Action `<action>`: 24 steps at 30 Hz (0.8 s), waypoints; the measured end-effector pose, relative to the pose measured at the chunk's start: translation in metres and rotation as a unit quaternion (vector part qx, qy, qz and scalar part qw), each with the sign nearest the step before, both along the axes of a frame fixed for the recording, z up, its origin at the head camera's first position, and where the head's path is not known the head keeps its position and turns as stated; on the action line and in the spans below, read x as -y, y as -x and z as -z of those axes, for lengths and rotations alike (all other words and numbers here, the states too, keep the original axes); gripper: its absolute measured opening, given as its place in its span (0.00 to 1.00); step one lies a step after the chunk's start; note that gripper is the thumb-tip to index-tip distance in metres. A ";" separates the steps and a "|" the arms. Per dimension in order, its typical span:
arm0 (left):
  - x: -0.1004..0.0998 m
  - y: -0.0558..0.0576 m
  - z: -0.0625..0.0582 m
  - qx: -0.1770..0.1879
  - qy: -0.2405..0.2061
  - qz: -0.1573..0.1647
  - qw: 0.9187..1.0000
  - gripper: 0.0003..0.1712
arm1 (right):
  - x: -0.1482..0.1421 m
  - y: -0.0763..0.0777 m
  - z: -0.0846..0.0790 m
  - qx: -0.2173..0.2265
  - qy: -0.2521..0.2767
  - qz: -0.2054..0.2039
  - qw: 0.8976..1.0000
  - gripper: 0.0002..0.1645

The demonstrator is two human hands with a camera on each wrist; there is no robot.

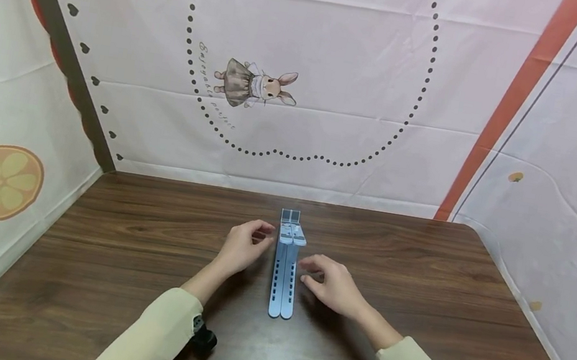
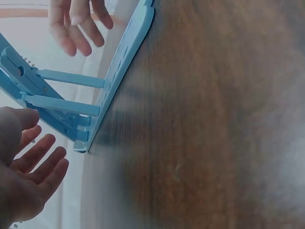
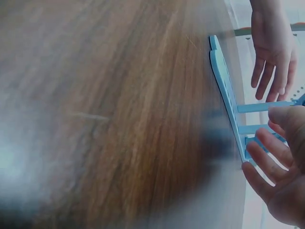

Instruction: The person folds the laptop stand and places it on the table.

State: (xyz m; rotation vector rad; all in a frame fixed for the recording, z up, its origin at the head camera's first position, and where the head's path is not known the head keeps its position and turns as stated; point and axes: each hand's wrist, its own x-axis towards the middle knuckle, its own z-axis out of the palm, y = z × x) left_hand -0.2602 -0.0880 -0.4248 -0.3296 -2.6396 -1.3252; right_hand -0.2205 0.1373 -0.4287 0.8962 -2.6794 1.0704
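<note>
A light blue folding laptop stand [image 1: 276, 294] stands on the table, its two slotted rails side by side and pointing toward me. At its far end the upper arms are raised, held up by two struts [image 2: 71, 78] that show in the left wrist view. My left hand [image 1: 242, 247] is just left of the raised part, fingers loosely bent and holding nothing. To the right of the rails, my right hand [image 1: 334, 285] hovers with relaxed fingers close beside them. In the right wrist view, that hand's fingers [image 3: 269, 162] overlap the stand's hinge end.
The dark wood-grain table [image 1: 144, 233] ends at a white printed cloth [image 1: 342, 56] hanging behind it and along both sides. Small black cameras [image 1: 203, 341] are strapped at both wrists, below light sleeves [image 1: 154, 329].
</note>
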 end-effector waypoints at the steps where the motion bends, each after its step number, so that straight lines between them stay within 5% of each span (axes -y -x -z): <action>1: 0.000 -0.001 0.000 -0.002 -0.003 0.000 1.000 0.13 | 0.001 0.001 0.001 0.001 0.010 0.005 1.000 0.14; 13: -0.004 -0.009 0.006 -0.003 -0.055 -0.014 0.998 0.10 | 0.013 0.017 0.004 0.031 0.084 0.086 0.992 0.15; 24: -0.014 -0.008 0.017 0.010 -0.093 -0.020 0.995 0.09 | 0.024 0.026 0.013 0.054 0.098 0.109 0.988 0.14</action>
